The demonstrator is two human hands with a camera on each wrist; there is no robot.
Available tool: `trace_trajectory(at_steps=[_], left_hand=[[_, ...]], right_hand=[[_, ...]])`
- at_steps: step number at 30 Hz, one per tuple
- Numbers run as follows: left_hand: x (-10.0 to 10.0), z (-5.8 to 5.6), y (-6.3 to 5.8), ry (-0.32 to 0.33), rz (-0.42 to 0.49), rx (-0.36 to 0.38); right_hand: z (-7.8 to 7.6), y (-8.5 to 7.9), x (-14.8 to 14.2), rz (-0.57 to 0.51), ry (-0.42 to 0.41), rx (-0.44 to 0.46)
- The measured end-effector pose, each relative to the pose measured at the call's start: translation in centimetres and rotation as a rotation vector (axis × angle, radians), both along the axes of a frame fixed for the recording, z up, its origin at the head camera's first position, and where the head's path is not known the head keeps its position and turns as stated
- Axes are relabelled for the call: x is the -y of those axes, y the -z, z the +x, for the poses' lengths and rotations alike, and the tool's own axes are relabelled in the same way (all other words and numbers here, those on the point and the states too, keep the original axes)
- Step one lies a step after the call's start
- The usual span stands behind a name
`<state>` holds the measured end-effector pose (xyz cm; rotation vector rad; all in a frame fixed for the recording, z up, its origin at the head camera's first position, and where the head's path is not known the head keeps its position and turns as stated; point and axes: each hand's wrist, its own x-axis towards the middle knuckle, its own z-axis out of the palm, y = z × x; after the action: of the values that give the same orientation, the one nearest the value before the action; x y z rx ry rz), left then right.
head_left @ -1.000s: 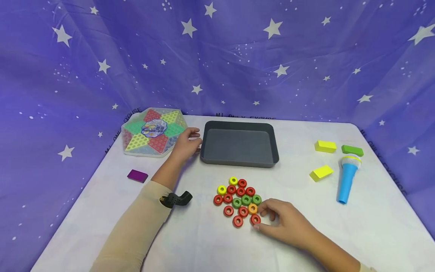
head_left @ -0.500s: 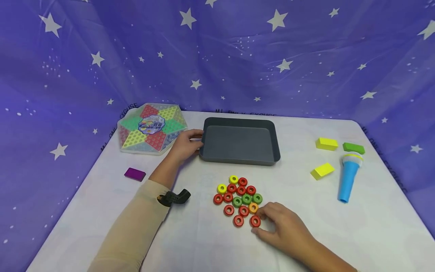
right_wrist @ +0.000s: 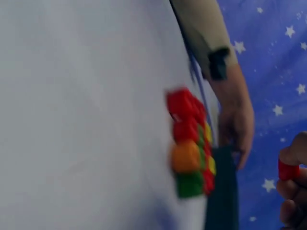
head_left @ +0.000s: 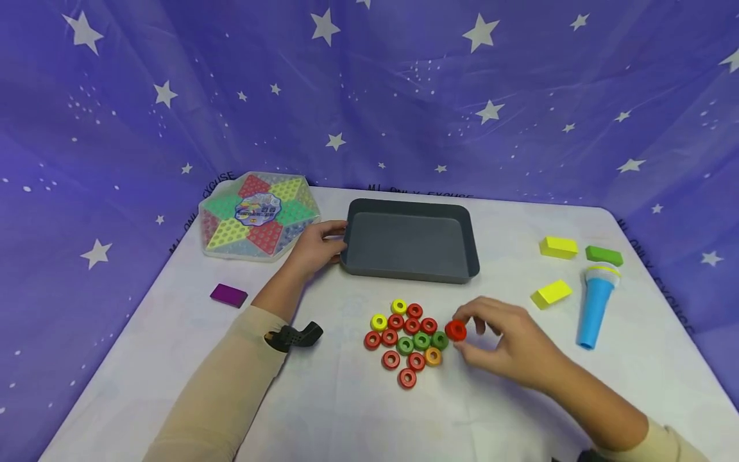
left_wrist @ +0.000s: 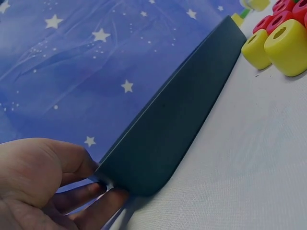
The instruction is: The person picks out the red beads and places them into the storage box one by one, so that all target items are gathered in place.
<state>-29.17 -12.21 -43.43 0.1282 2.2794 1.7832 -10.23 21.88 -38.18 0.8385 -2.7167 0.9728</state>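
My right hand (head_left: 508, 340) pinches a red bead (head_left: 455, 330) between thumb and fingertips, lifted at the right edge of a loose cluster of beads. That cluster has red beads (head_left: 407, 378), green beads (head_left: 405, 346), two yellow beads (head_left: 378, 322) and one orange bead (head_left: 433, 357), all with a hole through them. In the right wrist view the held red bead (right_wrist: 288, 170) shows at the right edge. My left hand (head_left: 314, 247) touches the left wall of a dark grey tray (head_left: 410, 278) with its fingertips. The left wrist view has these fingers (left_wrist: 103, 208) at the tray's corner.
A hexagonal game board (head_left: 260, 218) lies behind my left forearm, with a purple block (head_left: 228, 295) nearer. On the right are two yellow blocks (head_left: 558, 248), a green block (head_left: 603, 255) and a blue toy microphone (head_left: 594, 311). A starry purple cloth hangs behind the table.
My right hand has picked the red bead from the near right of the cluster and moved it up and away from me. My left hand has come into contact with the tray.
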Motion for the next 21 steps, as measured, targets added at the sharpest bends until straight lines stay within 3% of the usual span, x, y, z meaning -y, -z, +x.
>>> trace_trajectory(at_steps=[5, 8, 11, 15, 18, 21], left_hand=[[0.2, 0.1, 0.3, -0.006, 0.049, 0.03], [0.2, 0.1, 0.3, -0.018, 0.068, 0.041], [0.2, 0.1, 0.3, -0.026, 0.06, 0.038], [0.1, 0.2, 0.4, -0.033, 0.049, 0.031], [0.1, 0.4, 0.5, -0.035, 0.049, 0.034], [0.0, 0.5, 0.5, -0.036, 0.054, 0.038]], right_hand=[[-6.2, -2.9, -1.3, 0.067, 0.019, 0.0], [-10.5, -3.6, -1.8, 0.102, 0.054, 0.082], [-15.1, -2.9, -2.3, 0.122, 0.122, 0.149], [-20.0, -0.7, -3.0, 0.14, 0.197, 0.179], [-22.2, 0.8, -3.0, 0.212, 0.222, 0.169], [-23.2, 1.8, -2.4, 0.33, 0.23, 0.139]])
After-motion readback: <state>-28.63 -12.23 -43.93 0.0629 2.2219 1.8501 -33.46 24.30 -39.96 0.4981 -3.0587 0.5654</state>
